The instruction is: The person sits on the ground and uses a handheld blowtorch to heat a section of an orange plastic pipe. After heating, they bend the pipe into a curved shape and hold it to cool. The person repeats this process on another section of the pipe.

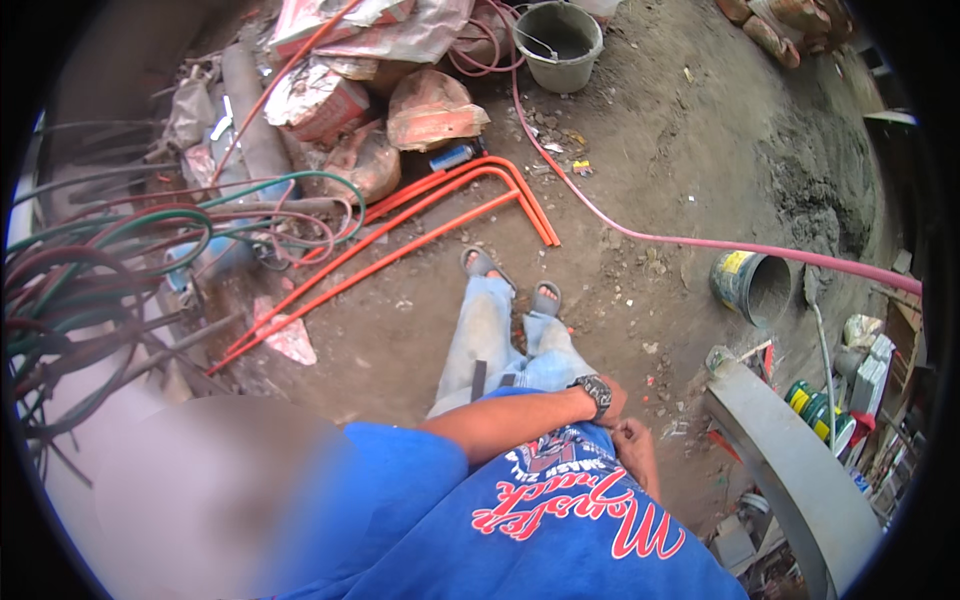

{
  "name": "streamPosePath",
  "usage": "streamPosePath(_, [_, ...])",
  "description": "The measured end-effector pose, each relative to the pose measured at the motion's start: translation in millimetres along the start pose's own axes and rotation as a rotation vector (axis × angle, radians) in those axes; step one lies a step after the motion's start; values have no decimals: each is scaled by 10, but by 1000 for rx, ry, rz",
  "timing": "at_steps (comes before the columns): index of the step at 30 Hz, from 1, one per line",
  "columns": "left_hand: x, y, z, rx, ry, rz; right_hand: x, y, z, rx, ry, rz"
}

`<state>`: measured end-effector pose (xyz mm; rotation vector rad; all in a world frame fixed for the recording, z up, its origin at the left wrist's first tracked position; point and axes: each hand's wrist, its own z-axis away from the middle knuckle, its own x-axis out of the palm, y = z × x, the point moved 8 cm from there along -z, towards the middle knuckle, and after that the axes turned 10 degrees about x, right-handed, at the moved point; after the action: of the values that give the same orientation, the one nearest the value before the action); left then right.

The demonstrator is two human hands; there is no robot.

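Both hands meet at lower right of centre, over the hem of the blue shirt point(560, 520). The left hand point(612, 398), with a black watch point(596, 391) on its wrist, crosses the body and is mostly hidden behind that wrist, so I cannot tell whether it is spread or closed. The right hand point(633, 438) just below it looks loosely curled, but whether it pinches cloth cannot be made out. The shirt is likely light, soft and limp, best gripped at the hem by bunching a fold. Below stand jeans point(490, 340) on a dirt floor. 3 orange pipes point(440, 215) lie at centre left, and a pink hose point(700, 242) crosses the upper right. The lower left is blurred.
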<state>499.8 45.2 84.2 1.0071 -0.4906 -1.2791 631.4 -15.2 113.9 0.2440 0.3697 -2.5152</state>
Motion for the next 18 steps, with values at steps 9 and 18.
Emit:
streamPosePath(9, [169,-187,83,-86,-174,-81,117,6,-135,-188,-160,-52])
streamPosePath(18, [248,-122,336,-53,110,192,237,-228,29,-204,50,94])
